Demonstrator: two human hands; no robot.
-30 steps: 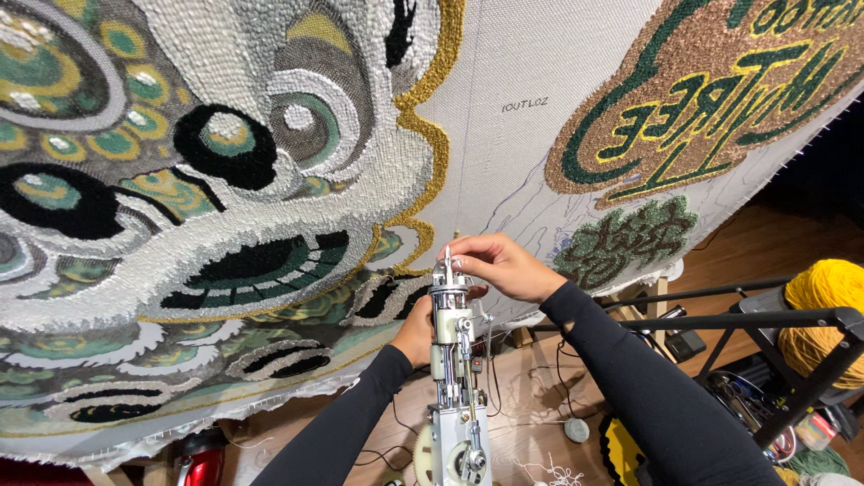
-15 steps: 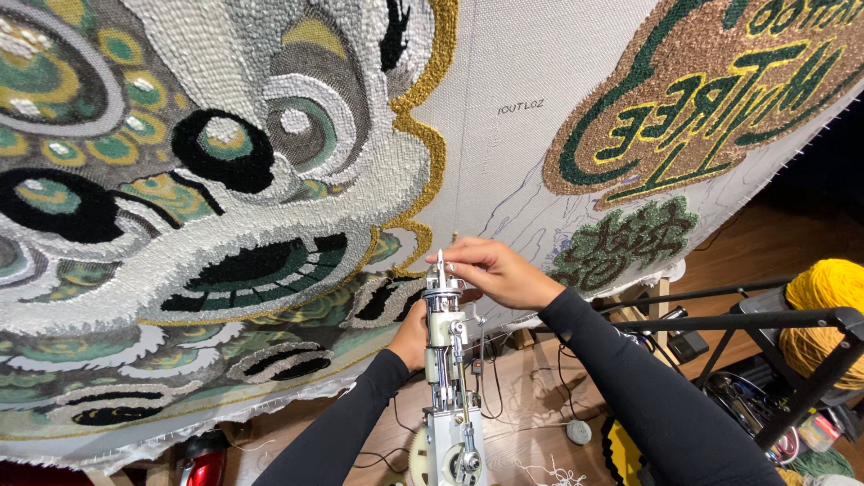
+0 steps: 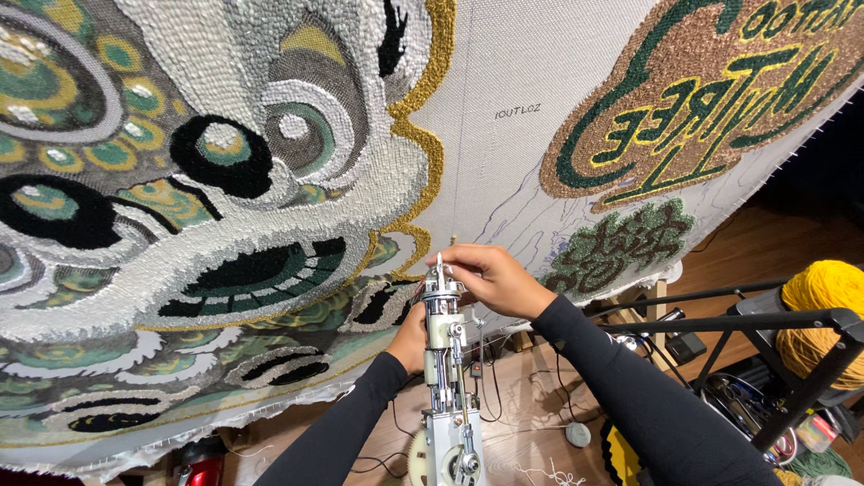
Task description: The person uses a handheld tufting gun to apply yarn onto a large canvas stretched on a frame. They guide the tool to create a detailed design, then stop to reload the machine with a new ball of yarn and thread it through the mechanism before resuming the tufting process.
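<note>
Stretched backing cloth (image 3: 504,171) fills our view, two tufted designs on it. One tufting gun (image 3: 447,378) at 6 o'clock; our right hand (image 3: 493,281) pinches its tip, left hand (image 3: 412,335) grasps its body. One yellow yarn cone (image 3: 823,301) at 3 o'clock.

light: bright, even | shadows: soft | focus: sharp | edges: wide-angle bending | right background: dim

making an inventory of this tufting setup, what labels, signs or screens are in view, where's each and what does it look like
Tufted sign panel: upper right of the stretched cloth, a rounded brown shape edged green with yellow lettering.
Small printed mark: bare white cloth at top centre, a short dark line.
No packages or screens show.
</note>
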